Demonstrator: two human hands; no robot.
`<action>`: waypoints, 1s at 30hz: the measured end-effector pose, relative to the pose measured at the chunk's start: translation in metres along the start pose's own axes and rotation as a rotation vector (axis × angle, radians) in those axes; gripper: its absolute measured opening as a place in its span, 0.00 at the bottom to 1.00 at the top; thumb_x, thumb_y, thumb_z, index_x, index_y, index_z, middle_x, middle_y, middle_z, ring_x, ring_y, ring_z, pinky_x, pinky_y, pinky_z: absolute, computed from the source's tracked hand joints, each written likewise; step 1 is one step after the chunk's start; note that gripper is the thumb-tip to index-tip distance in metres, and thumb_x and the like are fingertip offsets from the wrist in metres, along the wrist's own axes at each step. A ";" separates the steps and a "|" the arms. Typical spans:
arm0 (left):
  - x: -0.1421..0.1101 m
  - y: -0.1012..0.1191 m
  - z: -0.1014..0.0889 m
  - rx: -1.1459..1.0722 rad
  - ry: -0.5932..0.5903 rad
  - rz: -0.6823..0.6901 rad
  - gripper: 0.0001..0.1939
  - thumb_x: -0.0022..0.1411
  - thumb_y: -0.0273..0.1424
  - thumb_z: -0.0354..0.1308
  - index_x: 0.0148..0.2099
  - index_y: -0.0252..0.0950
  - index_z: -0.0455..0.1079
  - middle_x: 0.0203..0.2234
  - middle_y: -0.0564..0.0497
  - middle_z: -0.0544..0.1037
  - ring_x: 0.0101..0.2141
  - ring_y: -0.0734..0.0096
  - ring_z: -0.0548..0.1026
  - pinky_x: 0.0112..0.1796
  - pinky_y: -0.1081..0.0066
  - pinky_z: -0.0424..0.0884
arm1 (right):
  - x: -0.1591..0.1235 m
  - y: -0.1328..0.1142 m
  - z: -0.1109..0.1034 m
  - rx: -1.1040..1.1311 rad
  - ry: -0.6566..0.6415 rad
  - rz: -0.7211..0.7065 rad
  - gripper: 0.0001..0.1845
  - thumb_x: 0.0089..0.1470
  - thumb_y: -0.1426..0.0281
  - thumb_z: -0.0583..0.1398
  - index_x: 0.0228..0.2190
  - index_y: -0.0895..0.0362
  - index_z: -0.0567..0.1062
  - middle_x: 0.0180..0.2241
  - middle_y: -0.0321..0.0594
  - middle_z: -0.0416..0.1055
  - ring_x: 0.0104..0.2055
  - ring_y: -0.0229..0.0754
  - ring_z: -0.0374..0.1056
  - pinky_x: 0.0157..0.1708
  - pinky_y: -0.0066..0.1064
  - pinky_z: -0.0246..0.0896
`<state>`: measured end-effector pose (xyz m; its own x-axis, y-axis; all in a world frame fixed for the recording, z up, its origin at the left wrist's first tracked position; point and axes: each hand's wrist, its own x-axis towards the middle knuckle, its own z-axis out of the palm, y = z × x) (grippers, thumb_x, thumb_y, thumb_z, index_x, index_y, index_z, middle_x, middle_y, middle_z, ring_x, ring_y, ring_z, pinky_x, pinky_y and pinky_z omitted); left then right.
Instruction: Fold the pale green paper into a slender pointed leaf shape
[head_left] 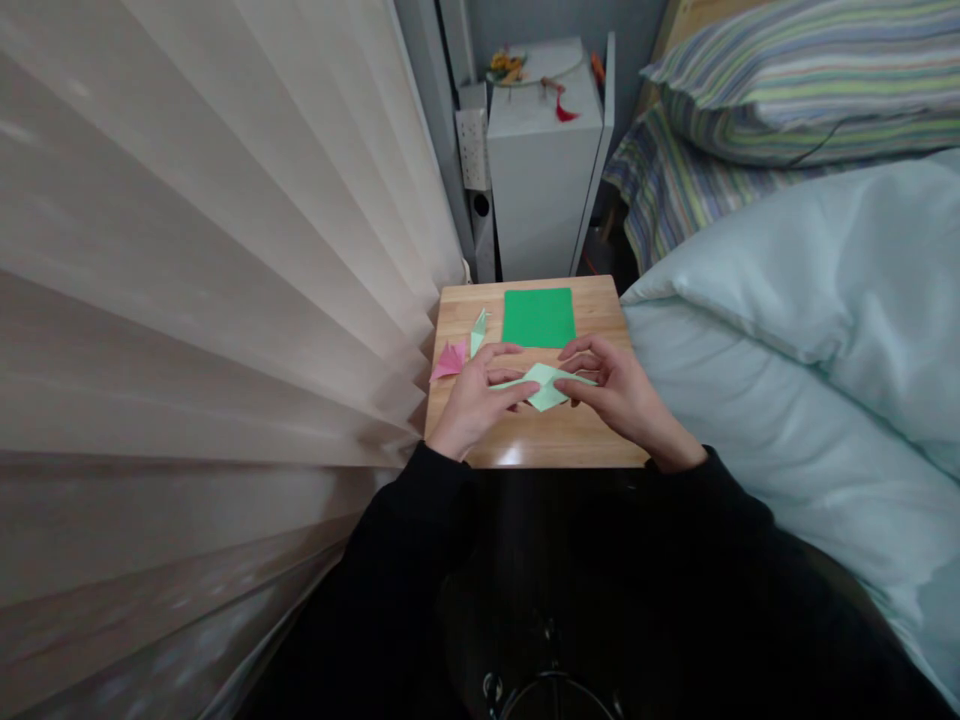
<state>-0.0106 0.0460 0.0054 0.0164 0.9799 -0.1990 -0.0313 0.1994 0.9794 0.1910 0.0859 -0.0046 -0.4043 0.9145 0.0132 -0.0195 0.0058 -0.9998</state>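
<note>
A partly folded pale green paper (pixel 541 387) lies on the small wooden table (pixel 536 440) between both hands. My left hand (pixel 480 400) pinches its left side with thumb and fingers pressed together. My right hand (pixel 616 388) pinches its right side the same way. A flat dark green square sheet (pixel 538 317) lies just beyond the hands. A finished pink folded figure (pixel 450 360) and a pale green folded figure (pixel 478 330) sit at the table's left edge, close to my left hand.
A pleated beige curtain (pixel 210 280) runs along the left. A bed with a pale blue duvet (pixel 810 340) and a striped pillow (pixel 810 80) borders the right. A white cabinet (pixel 544 150) stands behind the table. My black sleeves and lap fill the foreground.
</note>
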 end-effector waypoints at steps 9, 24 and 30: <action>-0.007 -0.003 0.020 0.152 -0.062 0.377 0.13 0.67 0.30 0.61 0.53 0.40 0.75 0.47 0.46 0.81 0.43 0.67 0.81 0.44 0.67 0.78 | 0.002 0.000 0.009 0.142 0.252 -0.030 0.16 0.46 0.64 0.73 0.31 0.54 0.73 0.28 0.32 0.72 0.26 0.36 0.72 0.25 0.30 0.73; 0.001 -0.008 0.016 -0.090 0.088 0.337 0.11 0.54 0.27 0.70 0.41 0.36 0.80 0.38 0.49 0.84 0.42 0.67 0.81 0.47 0.65 0.76 | -0.005 -0.006 0.010 0.104 0.071 -0.135 0.13 0.48 0.68 0.73 0.37 0.51 0.81 0.40 0.37 0.79 0.46 0.43 0.75 0.50 0.39 0.73; 0.000 -0.004 0.017 -0.082 0.073 0.343 0.11 0.52 0.30 0.74 0.39 0.37 0.80 0.37 0.48 0.85 0.41 0.65 0.81 0.49 0.62 0.76 | -0.007 -0.008 0.011 0.066 0.080 -0.128 0.10 0.48 0.68 0.73 0.34 0.52 0.81 0.37 0.36 0.79 0.42 0.42 0.76 0.47 0.37 0.73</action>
<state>0.0060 0.0453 0.0019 -0.0799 0.9875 0.1361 -0.1027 -0.1440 0.9842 0.1839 0.0755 0.0032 -0.3206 0.9373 0.1366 -0.1274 0.1002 -0.9868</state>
